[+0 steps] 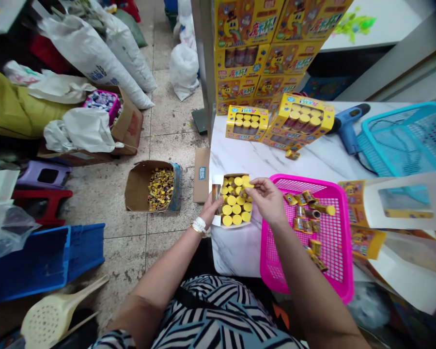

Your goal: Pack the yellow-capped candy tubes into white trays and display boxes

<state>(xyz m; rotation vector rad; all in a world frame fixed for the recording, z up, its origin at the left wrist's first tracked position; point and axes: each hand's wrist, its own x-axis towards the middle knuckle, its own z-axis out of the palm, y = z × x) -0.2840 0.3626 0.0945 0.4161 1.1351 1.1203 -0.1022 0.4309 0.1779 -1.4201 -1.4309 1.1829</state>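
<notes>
An open display box (pixel 236 224) stands at the table's left edge, packed with rows of small yellow-capped tubes (pixel 236 209). My left hand (pixel 210 209) grips its left side, thumb near the white flap. At the box's upper right corner, my right hand (pixel 267 196) pinches a yellow-capped tube (pixel 247 188) over the others; the fingers partly cover it. Just right of the box is a pink basket (pixel 341 242), where several loose small tubes (pixel 305 224) lie, one with a yellow cap.
Filled yellow boxes (pixel 247 122) stand behind, below a tall stack of yellow cartons (pixel 261 58). A blue heat gun (pixel 349 128) and a turquoise basket (pixel 370 145) are at the back right. Unfolded boxes (pixel 399 203) lie on the right. On the floor sits a carton (pixel 138 186) of tubes.
</notes>
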